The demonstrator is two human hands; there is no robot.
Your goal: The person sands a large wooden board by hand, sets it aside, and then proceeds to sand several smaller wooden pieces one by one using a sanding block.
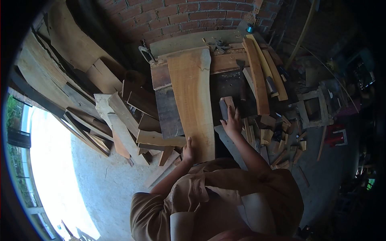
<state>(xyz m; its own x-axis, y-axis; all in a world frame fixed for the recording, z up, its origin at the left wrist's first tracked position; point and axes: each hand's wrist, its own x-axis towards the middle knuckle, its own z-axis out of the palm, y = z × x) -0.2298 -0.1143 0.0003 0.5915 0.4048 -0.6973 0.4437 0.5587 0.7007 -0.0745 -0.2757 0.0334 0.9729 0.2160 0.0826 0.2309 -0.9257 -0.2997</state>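
Observation:
A long, wide wooden board (191,92) with a pale live edge lies across the workbench (169,108), its near end reaching toward my body. My left hand (187,152) grips the board's left edge close to that near end, thumb on top and the other fingers mostly hidden. To the right of the board, my right hand (232,121) has its fingers around a small wooden block (227,103) with a dark grey side. The block is apart from the board. A dark-bladed scraper-like tool (242,80) lies beyond it.
Long narrow planks (257,80) lie on the bench's right side. A clamp (146,53) sits at the back left corner, before a brick wall (181,20). Stacked boards (116,116) lean at left. Wood offcuts (281,140) cover the floor at right, near a wooden stool-like frame (315,106).

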